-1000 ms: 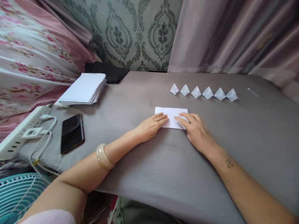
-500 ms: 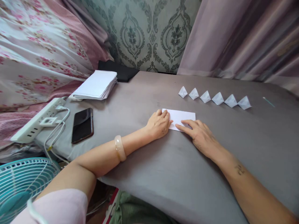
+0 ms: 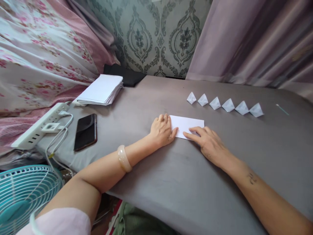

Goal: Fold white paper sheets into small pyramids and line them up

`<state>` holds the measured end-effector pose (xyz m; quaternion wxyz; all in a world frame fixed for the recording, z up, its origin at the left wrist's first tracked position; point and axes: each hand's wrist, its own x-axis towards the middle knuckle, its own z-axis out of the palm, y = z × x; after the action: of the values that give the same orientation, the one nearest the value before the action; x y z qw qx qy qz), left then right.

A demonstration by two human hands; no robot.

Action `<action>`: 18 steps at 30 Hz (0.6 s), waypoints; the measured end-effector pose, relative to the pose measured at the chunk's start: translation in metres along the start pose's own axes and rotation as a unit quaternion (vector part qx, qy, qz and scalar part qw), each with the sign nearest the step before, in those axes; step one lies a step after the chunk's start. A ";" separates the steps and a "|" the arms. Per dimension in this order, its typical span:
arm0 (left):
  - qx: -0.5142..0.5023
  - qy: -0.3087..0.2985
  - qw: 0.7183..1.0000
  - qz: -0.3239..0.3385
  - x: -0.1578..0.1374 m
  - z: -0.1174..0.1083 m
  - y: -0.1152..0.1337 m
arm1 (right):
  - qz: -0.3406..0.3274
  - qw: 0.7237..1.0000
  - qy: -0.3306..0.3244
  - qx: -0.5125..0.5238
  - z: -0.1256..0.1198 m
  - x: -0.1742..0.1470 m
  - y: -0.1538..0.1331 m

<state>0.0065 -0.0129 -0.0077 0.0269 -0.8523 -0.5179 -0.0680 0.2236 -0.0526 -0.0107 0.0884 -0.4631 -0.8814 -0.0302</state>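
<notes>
A white sheet of paper (image 3: 187, 123), a narrow rectangle that looks folded, lies flat on the grey-covered table (image 3: 171, 182). My left hand (image 3: 163, 130) rests on its left end, fingers laid flat and the thumb out along the lower edge. From the right, my right hand (image 3: 206, 140) touches the lower right part of the paper, thumb and index finger stretched out and apart. Its other fingers are partly hidden. Beyond the hands, several small folded white paper shapes (image 3: 228, 105) stand in a slanting row.
Left of my hands lie a phone (image 3: 85, 132), a stack of white paper (image 3: 100, 89) and a power strip (image 3: 40, 125) with white cables. A black folded item (image 3: 127, 76) sits behind the stack. A cotton swab (image 3: 283, 109) lies far right; a teal fan (image 3: 26, 199) stands lower left.
My left hand has slid slightly left along the paper, baring more of its left part. My right hand has barely moved.
</notes>
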 end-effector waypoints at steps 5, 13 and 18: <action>-0.006 0.002 1.000 -0.008 0.000 -0.003 -0.004 | 0.002 1.000 0.009 -0.007 0.002 -0.001 -0.001; -0.015 0.060 0.996 0.057 0.011 0.000 -0.014 | 0.004 1.000 0.007 0.009 0.002 0.000 -0.001; -0.087 -0.071 0.980 0.162 0.018 0.009 -0.022 | 0.010 1.000 0.005 0.015 0.000 0.000 -0.002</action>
<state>-0.0034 0.0142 -0.0145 -0.0737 -0.9268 -0.3652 -0.0474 0.2222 -0.0541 -0.0110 0.1003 -0.4701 -0.8767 -0.0182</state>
